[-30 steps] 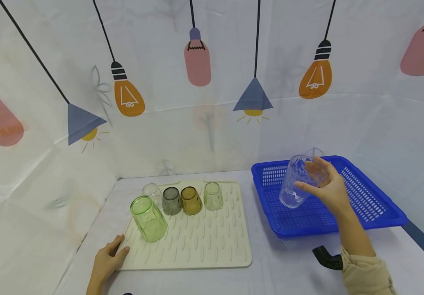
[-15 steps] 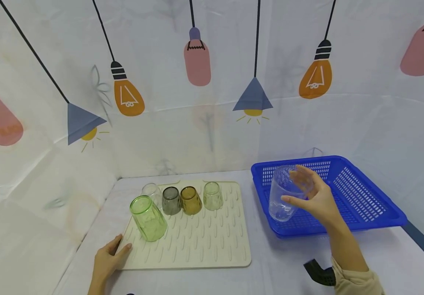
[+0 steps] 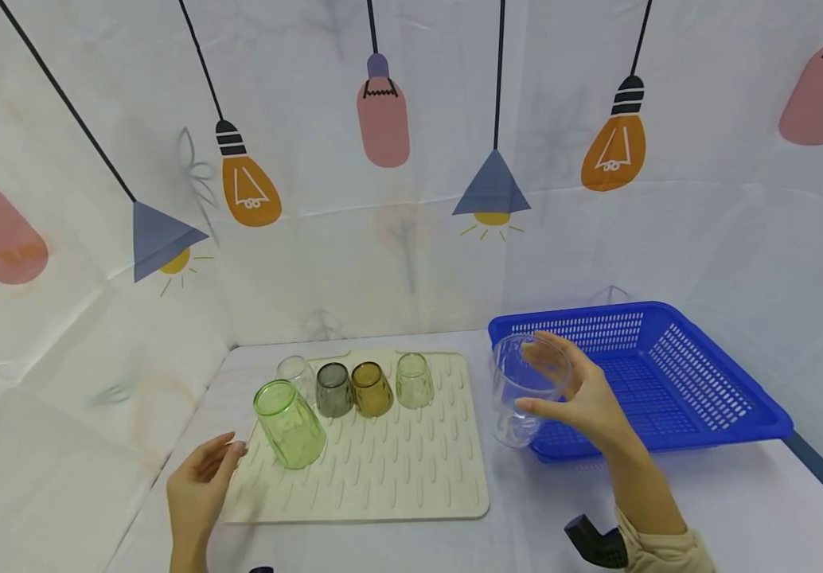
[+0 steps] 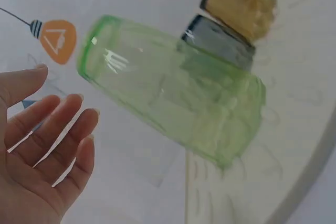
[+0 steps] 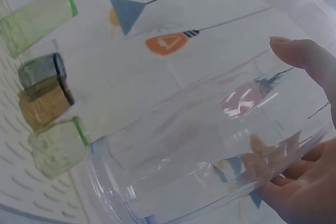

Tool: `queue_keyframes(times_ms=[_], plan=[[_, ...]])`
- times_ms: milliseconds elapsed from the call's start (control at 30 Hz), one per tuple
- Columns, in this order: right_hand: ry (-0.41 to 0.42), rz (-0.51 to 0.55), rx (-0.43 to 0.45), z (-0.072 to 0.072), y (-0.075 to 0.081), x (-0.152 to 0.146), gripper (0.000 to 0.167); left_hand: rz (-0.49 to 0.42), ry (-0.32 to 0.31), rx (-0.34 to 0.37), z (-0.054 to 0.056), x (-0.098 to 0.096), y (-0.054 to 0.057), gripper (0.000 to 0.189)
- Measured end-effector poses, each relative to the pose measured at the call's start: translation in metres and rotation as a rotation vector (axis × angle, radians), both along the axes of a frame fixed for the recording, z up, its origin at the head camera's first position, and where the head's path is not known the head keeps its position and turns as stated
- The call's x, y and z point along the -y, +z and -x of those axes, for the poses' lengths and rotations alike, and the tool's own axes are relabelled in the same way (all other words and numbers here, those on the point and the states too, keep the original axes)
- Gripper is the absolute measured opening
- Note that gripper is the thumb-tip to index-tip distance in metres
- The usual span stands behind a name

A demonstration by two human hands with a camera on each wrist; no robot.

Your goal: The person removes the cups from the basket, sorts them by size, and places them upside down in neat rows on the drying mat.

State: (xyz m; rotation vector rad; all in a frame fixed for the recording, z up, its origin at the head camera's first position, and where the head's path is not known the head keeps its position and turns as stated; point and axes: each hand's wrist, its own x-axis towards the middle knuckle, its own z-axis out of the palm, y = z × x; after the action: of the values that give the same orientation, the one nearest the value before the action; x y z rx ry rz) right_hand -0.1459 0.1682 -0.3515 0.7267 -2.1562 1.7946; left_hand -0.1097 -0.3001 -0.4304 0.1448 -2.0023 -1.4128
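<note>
My right hand (image 3: pixel 579 394) grips a large clear glass (image 3: pixel 512 410), fingers behind and thumb in front, at the left end of the blue basket (image 3: pixel 712 390). In the right wrist view the glass (image 5: pixel 173 166) fills much of the picture. Beside the left edge of the cream drying mat (image 3: pixel 383 485), my left hand (image 3: pixel 200 485) is raised, holding nothing, its fingers loosely bent. A tall green glass (image 3: pixel 290 426) stands on the mat near it. Behind are a small clear glass (image 3: pixel 295 374), a grey glass (image 3: pixel 333 390), an amber glass (image 3: pixel 372 389) and a pale green glass (image 3: pixel 414 380).
White cloth covers the table (image 3: pixel 354 549), and a curtain (image 3: pixel 311 270) printed with lamps hangs behind it. A black curved piece (image 3: pixel 596 543) sits at the right sleeve (image 3: pixel 665 551).
My right hand has carried the clear glass leftward and nearer, from over the basket to its left rim. My left hand has lifted away from the mat's edge.
</note>
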Motion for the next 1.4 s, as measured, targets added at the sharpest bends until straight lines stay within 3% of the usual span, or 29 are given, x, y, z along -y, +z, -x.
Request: queue_keyframes(times_ms=[100, 167, 367, 500, 733, 967, 1200, 1400], plan=[[0.044, 0.026, -0.001, 0.001, -0.002, 0.007, 0.083, -0.112, -0.123, -0.038, -0.002, -0.014, 0.015, 0.015], [0.077, 0.043, 0.002, 0.001, -0.003, 0.012, 0.083, -0.134, -0.217, -0.064, -0.002, -0.024, 0.022, 0.017], [0.168, 0.070, -0.019, 0.000, -0.006, 0.026, 0.081, -0.121, -0.482, -0.148, 0.003, -0.055, 0.035, 0.026], [0.189, 0.058, -0.037, 0.000, -0.009, 0.034, 0.081, -0.084, -0.588, -0.173, 0.008, -0.074, 0.041, 0.031], [0.186, 0.027, -0.008, -0.002, -0.014, 0.046, 0.083, -0.002, -0.691, -0.187, 0.017, -0.100, 0.050, 0.037], [0.211, 0.077, 0.000, -0.003, -0.019, 0.055, 0.084, 0.075, -0.772, -0.169, 0.022, -0.126, 0.057, 0.040], [0.239, 0.098, 0.025, -0.005, -0.023, 0.060, 0.085, 0.112, -0.849, -0.138, 0.025, -0.151, 0.057, 0.044], [0.278, 0.091, -0.003, -0.005, -0.024, 0.064, 0.083, 0.119, -0.941, -0.117, 0.027, -0.170, 0.056, 0.048]])
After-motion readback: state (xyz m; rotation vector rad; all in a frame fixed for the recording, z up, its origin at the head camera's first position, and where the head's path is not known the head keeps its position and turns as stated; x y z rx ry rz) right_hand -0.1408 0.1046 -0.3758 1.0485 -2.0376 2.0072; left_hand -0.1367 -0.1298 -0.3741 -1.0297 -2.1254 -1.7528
